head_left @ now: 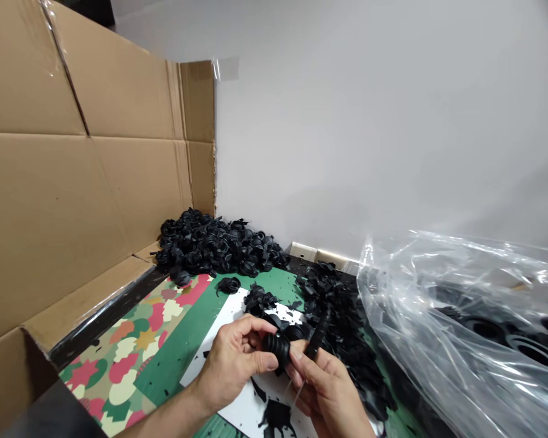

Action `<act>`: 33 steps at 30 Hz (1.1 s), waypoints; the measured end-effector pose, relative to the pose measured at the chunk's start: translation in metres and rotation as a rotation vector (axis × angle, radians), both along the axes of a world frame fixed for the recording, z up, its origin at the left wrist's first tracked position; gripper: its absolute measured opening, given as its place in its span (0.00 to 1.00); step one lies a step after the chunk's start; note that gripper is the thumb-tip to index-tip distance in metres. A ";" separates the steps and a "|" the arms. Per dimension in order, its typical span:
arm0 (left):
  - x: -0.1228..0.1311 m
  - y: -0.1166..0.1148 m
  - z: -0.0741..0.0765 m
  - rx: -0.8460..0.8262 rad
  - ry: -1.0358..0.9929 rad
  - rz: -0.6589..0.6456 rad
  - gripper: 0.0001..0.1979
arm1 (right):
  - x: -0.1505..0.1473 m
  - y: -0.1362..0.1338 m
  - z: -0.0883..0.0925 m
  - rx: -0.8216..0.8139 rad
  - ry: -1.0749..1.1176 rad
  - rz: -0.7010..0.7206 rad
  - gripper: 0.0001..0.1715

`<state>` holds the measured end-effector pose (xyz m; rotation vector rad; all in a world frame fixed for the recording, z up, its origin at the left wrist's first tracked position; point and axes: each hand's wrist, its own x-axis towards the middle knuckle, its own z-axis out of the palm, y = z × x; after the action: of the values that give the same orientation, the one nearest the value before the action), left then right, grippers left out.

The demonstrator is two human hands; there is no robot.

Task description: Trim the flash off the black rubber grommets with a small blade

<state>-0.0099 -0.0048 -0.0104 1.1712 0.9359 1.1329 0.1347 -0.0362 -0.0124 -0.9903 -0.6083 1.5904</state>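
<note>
My left hand [235,359] is closed around a black ribbed rubber boot [277,349], pinching it between thumb and fingers low in the middle of the view. My right hand [322,386] touches the same boot from the right and grips a dark slim tool [318,336] that points up and away. Both hands hover over a white sheet [228,316] strewn with black rubber scraps.
A heap of black rubber boots [217,246] lies by the cardboard wall [73,194] at the back left. Black trimmings [342,322] pile up right of the hands. A clear plastic bag [466,328] with black parts fills the right side. A patterned mat [132,353] covers the table.
</note>
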 end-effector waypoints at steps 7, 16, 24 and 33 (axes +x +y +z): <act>0.000 -0.003 0.004 0.004 0.046 0.009 0.11 | -0.001 0.000 0.000 -0.006 0.009 0.006 0.24; -0.001 -0.001 0.000 -0.011 0.029 0.013 0.10 | 0.002 0.002 -0.003 -0.009 0.019 0.041 0.27; 0.001 0.000 0.001 0.046 0.039 0.037 0.05 | 0.003 0.003 -0.007 -0.005 0.028 0.059 0.26; 0.000 -0.002 -0.003 0.137 0.134 0.099 0.03 | 0.008 0.003 -0.010 0.101 -0.197 -0.027 0.28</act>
<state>-0.0099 -0.0069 -0.0134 1.3371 1.0416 1.2251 0.1425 -0.0337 -0.0229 -1.0821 -0.7997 1.4340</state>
